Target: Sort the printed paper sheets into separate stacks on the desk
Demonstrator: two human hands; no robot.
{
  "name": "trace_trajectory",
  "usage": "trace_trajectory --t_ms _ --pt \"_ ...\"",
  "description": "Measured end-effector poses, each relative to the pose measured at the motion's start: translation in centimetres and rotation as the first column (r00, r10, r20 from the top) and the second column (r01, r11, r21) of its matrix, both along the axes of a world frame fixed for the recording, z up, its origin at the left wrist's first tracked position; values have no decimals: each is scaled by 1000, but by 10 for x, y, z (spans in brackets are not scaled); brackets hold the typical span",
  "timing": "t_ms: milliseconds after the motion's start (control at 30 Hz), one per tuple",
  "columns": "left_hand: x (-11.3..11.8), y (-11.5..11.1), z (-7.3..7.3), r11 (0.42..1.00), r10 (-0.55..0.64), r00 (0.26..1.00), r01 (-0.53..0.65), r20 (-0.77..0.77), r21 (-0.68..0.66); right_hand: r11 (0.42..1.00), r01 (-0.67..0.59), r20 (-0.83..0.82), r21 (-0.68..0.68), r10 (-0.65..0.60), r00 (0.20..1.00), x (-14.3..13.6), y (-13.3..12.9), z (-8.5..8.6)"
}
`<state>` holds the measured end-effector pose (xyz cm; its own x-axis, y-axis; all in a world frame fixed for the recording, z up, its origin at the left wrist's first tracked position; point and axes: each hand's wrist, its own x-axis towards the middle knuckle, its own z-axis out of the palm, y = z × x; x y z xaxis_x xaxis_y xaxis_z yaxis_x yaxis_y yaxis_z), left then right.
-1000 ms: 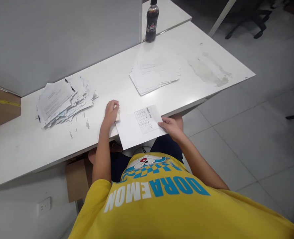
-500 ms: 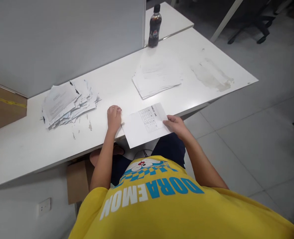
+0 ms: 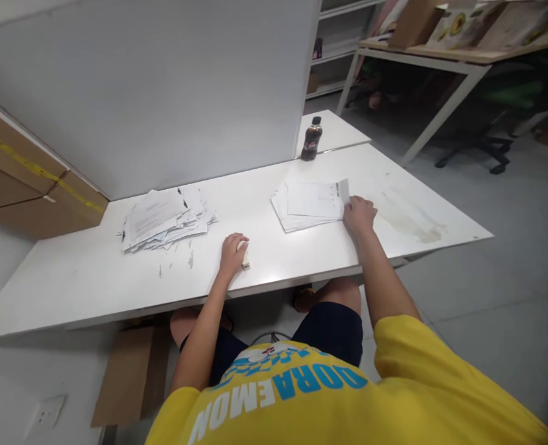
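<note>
On the white table, my left hand (image 3: pixel 233 254) is wrapped round a small whitish object (image 3: pixel 245 262), perhaps a stapler, near the front edge. My right hand (image 3: pixel 360 215) grips the right edge of a printed sheet (image 3: pixel 318 199), which lies over the neat paper stack (image 3: pixel 283 216). To the left sits a messier pile of papers (image 3: pixel 158 219) with uneven edges.
A dark drink bottle (image 3: pixel 312 139) stands behind the stack, beside the grey partition (image 3: pixel 162 93). Cardboard boxes (image 3: pixel 70 198) are at the left end. Stains mark the white table (image 3: pixel 250 185) at the right. Another desk (image 3: pixel 422 54) stands behind.
My right hand has carried the sheet from the front edge onto the right stack. The small object by my left hand is more visible. The view has tilted up.
</note>
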<state>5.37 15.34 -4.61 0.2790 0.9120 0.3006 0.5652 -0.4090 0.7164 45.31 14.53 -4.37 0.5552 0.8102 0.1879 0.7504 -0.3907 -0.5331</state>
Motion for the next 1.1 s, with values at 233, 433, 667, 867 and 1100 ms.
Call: trace_trajectory --t_ms 233,433,667,867,1100 --pt "7 -8 -6 998 37 999 -35 -27 52 971 -211 19 -115 214 977 2 7 -17" --pt "-24 10 11 992 36 989 -18 -143 124 993 -54 -84 108 63 994 -6 -16 -22" --pt "-143 90 42 910 391 899 -347 -195 226 993 -20 -173 116 40 984 -50 -80 -30" --pt "-152 61 17 911 342 925 -284 -165 300 983 62 -219 175 -22 975 -63 -93 -31" --pt "-117 -20 5 872 284 945 -184 -164 454 919 43 -450 393 151 880 -134 -126 -15"
